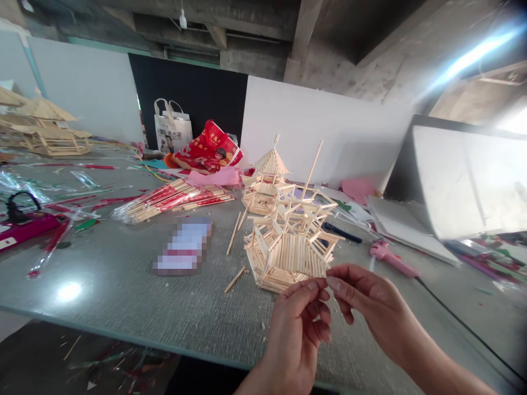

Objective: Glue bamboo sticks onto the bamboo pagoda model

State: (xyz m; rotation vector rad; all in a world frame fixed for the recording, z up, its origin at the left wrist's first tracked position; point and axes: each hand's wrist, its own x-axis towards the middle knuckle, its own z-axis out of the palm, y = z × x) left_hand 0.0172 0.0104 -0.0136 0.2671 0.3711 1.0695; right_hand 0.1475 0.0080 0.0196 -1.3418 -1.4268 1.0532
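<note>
My left hand (302, 321) and my right hand (364, 307) meet fingertip to fingertip just in front of a small pavilion model built of wooden sticks (290, 241). Both pinch together at one spot; what sits between the fingertips is too small to make out. A long single stick (312, 169) rises slanted from the model's top. A second, roofed stick model (267, 184) stands just behind it. Loose short sticks (234, 280) lie on the grey table (123, 296) to the left of the model.
Bundles of sticks in red wrappers (173, 198) lie at left centre. A pink glue gun (389, 257) with a black cord rests at right, by white boards (461, 181). A red bag (208, 148), a white tote (173, 127) and more stick models (45, 129) sit farther back.
</note>
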